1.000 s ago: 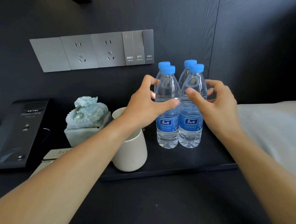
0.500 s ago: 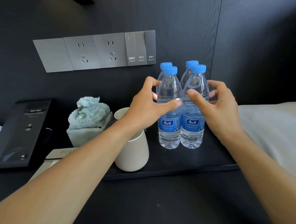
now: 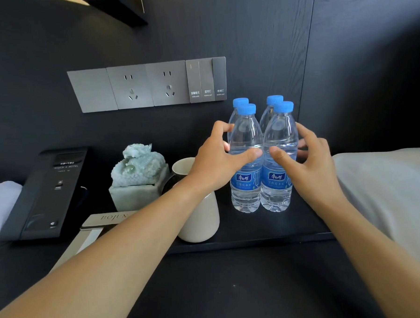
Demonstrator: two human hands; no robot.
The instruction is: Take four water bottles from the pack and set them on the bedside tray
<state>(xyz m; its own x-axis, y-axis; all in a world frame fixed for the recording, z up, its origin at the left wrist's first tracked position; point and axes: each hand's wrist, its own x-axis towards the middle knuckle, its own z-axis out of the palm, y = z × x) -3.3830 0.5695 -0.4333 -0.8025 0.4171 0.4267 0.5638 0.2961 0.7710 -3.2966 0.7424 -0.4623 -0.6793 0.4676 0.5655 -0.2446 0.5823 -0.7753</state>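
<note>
Clear water bottles with blue caps and blue labels stand upright in a tight block on the black tray [image 3: 268,231]. The front pair are the front-left bottle [image 3: 244,135] and the front-right bottle [image 3: 279,131]; two more stand behind them, showing mainly their caps [image 3: 240,101]. My left hand [image 3: 214,163] wraps the block from the left, thumb across the front-left bottle. My right hand [image 3: 311,163] wraps it from the right, thumb on the front-right bottle. The fingers of both hands reach behind the block.
A beige cup [image 3: 202,220] stands on the tray just left of the bottles, under my left wrist. Further left are a jade-green ornament [image 3: 137,167], a card [image 3: 105,219] and a black phone [image 3: 47,194]. Wall sockets [image 3: 149,85] sit behind. White bedding [image 3: 388,186] lies to the right.
The view has shifted slightly. Both hands stay around the bottles, and the bottles stand in the same place on the tray.
</note>
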